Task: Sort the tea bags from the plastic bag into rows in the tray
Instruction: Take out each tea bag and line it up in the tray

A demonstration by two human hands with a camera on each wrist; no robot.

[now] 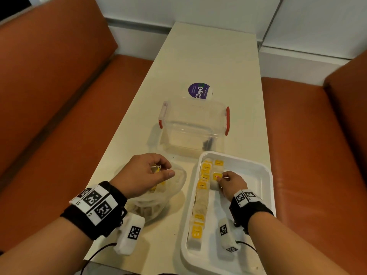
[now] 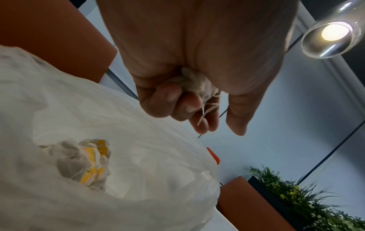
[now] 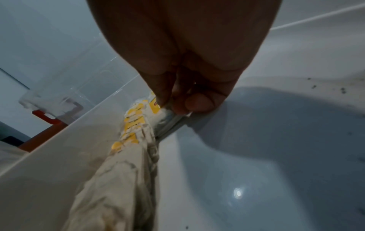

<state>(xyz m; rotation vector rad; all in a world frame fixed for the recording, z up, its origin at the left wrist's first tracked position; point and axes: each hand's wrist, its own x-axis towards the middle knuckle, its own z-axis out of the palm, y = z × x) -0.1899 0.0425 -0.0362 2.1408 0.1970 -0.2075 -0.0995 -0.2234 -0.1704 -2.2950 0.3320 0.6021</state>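
Right grip (image 1: 231, 184) pinching a tea bag (image 1: 216, 180) beside the lengthwise row; open tray (image 1: 262, 175) floor lying rightward. Left grip (image 1: 143, 174) clutching bags.

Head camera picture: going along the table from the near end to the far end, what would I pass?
White tray with its rows of tea bags and, beside it, the plastic bag → clear storage box with red latches → round purple sticker.

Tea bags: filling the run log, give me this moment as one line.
left hand: grips tea bags | right hand: pinches tea bag in tray | second row begun
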